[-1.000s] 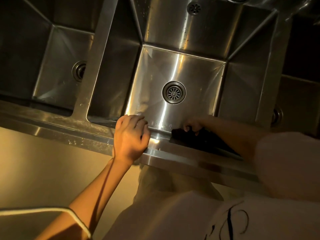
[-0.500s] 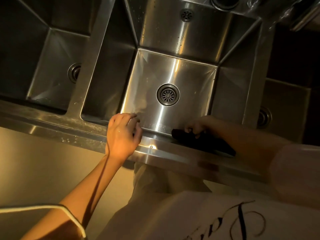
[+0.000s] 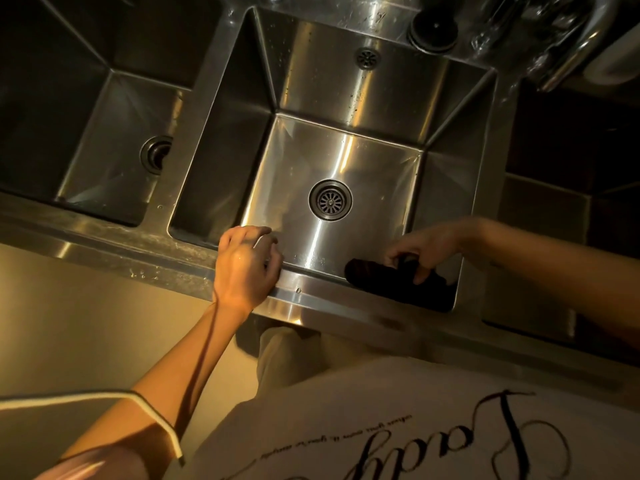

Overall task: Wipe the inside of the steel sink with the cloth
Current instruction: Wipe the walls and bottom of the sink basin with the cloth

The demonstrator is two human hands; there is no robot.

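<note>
Steel sink (image 3: 349, 98), the middle basin of a row, seen from straight above in dim yellow light; walls and floor brushed metal, flecked with water drops on the far wall. Round drain strainer (image 3: 330, 200) sits at the floor's centre, a bright streak of reflection running across it from 12 to 6 o'clock. Small overflow grille (image 3: 367, 58) high on the far wall at 12 o'clock. Cloth (image 3: 388, 277), dark and bunched, lies at about 5 o'clock from the drain, against the near wall and low in the near-right corner. Right hand (image 3: 424, 252) is down inside the basin on top of the cloth, fingers and thumb curled around its upper fold and gripping it. Left hand (image 3: 246, 263) sits at about 8 o'clock from the drain on the front rim (image 3: 301, 299), fingers bent over the edge into the basin, clasping the lip. Second basin (image 3: 104, 133) lies at 9 o'clock beyond a flat divider, its own drain (image 3: 156, 154) partly hidden by that divider. Curved faucet pipe (image 3: 575, 60) gleams at 2 o'clock, with a dark round plug-like object (image 3: 433, 31) on the back ledge at 1 o'clock. Pale shirt with script lettering (image 3: 467, 434) fills the view at 6 o'clock.
</note>
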